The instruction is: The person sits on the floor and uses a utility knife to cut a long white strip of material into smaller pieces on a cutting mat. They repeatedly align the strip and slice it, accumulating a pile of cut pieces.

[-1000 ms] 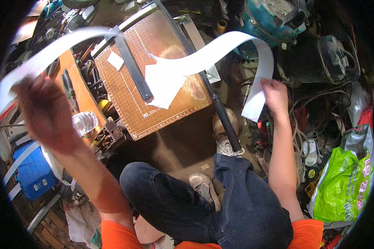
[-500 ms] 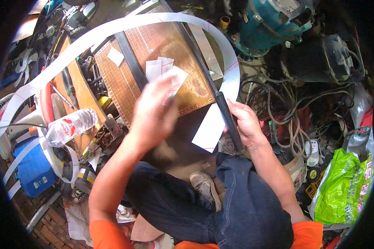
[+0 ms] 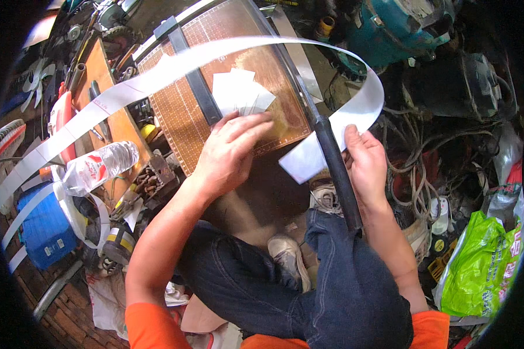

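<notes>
A brown gridded paper cutter [image 3: 174, 125] lies in front of me, its long black handle [image 3: 336, 168] angled down toward my right knee. My right hand [image 3: 367, 166] pinches a long white strip [image 3: 364, 110] beside this handle. The strip's free end lies on the handle's left, while the rest loops over the board to the far left. On the board, several small white cut pieces [image 3: 239, 90] are heaped next to a black bar [image 3: 195, 81]. My left hand [image 3: 233, 145] is at the heap's near edge, fingers extended; whether they touch the pieces is hard to tell.
A wooden plank [image 3: 96, 64] with tools and a clear plastic bottle [image 3: 102, 168] are at left, above a blue case [image 3: 46, 232]. Teal machinery [image 3: 399, 35], coiled cords [image 3: 410, 166] and a green plastic bag [image 3: 471, 267] crowd the right.
My left hand has drawn slightly toward me from over the cut pieces. My right hand has shifted right with the strip, whose loop now swings wider. The cutter handle appears lower and farther right.
</notes>
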{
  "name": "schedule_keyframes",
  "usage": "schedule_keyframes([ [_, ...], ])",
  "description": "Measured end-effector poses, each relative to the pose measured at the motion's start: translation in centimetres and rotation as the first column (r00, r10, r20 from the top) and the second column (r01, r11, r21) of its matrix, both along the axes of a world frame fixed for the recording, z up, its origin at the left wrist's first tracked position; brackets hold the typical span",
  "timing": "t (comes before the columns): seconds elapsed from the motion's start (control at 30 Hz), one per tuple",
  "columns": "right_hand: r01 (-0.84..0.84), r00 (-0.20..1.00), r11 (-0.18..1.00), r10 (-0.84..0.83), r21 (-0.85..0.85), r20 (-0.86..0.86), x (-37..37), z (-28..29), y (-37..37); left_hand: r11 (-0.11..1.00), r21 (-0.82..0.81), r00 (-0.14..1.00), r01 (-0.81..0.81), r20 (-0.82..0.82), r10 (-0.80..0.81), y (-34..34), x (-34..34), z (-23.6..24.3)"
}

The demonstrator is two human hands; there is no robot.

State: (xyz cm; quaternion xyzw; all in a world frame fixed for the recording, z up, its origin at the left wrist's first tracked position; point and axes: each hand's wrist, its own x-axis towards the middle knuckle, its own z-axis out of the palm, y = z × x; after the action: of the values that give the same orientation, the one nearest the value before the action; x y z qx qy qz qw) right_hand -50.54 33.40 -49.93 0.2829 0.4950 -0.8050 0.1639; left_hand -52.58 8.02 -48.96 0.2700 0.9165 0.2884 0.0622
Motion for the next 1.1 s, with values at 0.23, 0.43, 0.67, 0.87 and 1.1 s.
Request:
schedule_keyframes([
  [0.23,0.011,0.995,0.999,-0.007,-0.044,0.101,-2.3,-2.0,-1.0,0.999,0.016,0.997,0.039,-0.069,-0.038,2.4,1.3,2.0],
  [0.43,-0.066,0.998,0.998,0.066,0.006,-0.012,-1.7,-4.8,-1.4,0.960,-0.269,0.974,0.071,0.226,-0.008,1.8,1.3,1.7],
  [0.67,-0.023,0.999,0.998,0.021,0.057,0.044,-2.5,-2.6,-2.4,0.983,-0.182,0.980,0.025,0.198,0.012,1.2,0.7,1.7],
  [0.87,-0.086,0.996,0.984,0.083,0.154,0.023,-2.6,-2.4,-2.4,0.980,-0.200,0.981,0.015,0.191,0.024,0.7,1.2,1.3],
  [1.1,-0.060,0.998,0.981,0.062,0.184,-0.005,-2.4,-2.9,-2.7,0.977,-0.212,0.979,0.005,0.201,0.039,0.6,1.3,1.4],
])
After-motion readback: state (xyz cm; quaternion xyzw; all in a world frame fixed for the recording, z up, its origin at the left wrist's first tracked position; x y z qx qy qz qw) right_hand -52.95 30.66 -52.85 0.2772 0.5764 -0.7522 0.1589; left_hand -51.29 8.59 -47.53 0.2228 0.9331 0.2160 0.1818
